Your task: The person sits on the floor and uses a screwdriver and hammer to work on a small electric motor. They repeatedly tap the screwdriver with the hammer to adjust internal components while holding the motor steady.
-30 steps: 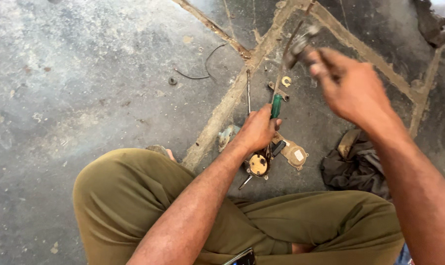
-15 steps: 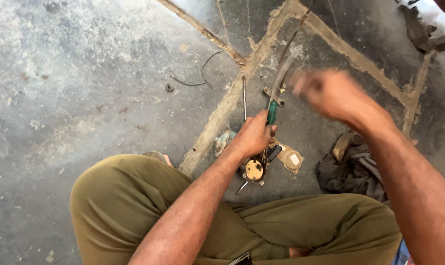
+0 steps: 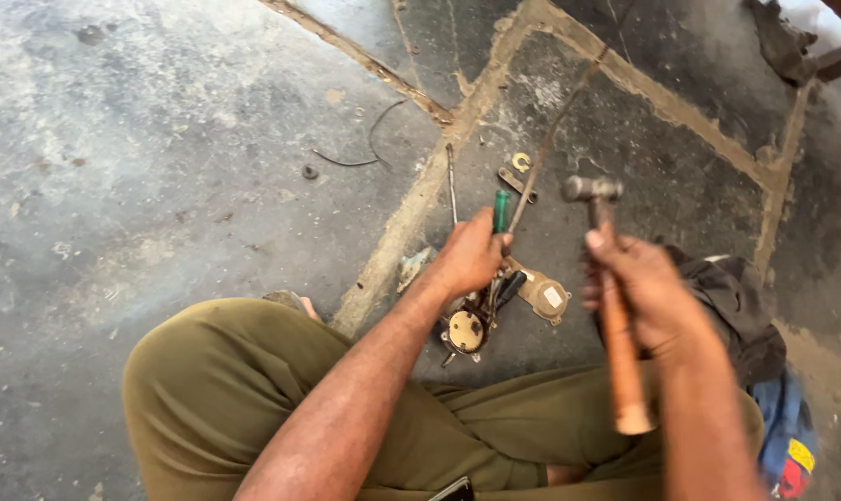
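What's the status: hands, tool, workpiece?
Left hand grips green-handled screwdriver set on metal part on floor. Right hand holds wooden-handled hammer, raised. Loose bits and dark cloth nearby, nothing between.

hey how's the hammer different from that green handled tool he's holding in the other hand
The hammer sits in the right hand, raised off the floor, while the green-handled tool is held by the left hand down against the small metal part. The hammer has a long brown wooden handle and a grey metal head; the green-handled tool's grip is shorter and slimmer, its tip hidden. Both are hand tools gripped in a closed fist.
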